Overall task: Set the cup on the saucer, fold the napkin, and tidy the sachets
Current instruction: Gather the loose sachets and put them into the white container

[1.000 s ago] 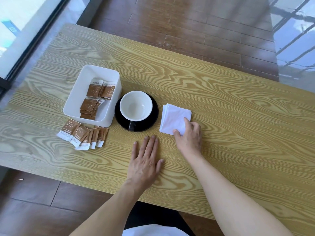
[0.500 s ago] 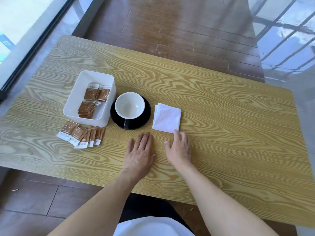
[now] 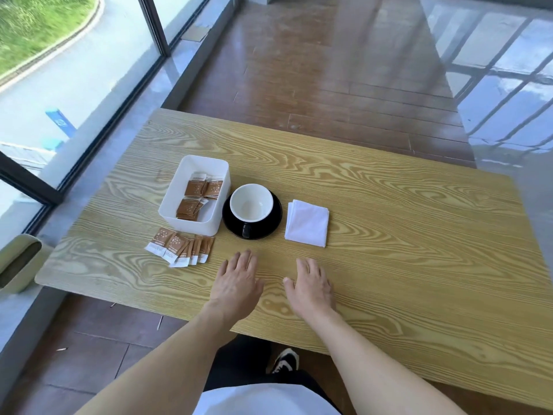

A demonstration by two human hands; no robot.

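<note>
A white-lined black cup [image 3: 250, 206] stands upright on a black saucer [image 3: 273, 221], handle toward me. Right of it lies a folded white napkin [image 3: 307, 226], flat on the table. A white rectangular bin [image 3: 177, 214] left of the saucer holds several brown sachets [image 3: 198, 195]. Several more brown sachets [image 3: 181, 250] lie fanned in a row on the table in front of the bin. My left hand [image 3: 237, 280] rests flat and empty near the table's front, below the saucer. My right hand [image 3: 311, 286] lies flat and empty below the napkin, apart from it.
The wooden table [image 3: 404, 235] stands beside a tall window [image 3: 74, 70] on the left. A pale green seat back [image 3: 16, 265] sits off the table's left edge. Wooden floor stretches beyond the far edge.
My right hand has let go of the napkin's near corner and drawn back toward me. My left hand also slid back slightly. The camera view has pulled back and tilted up.
</note>
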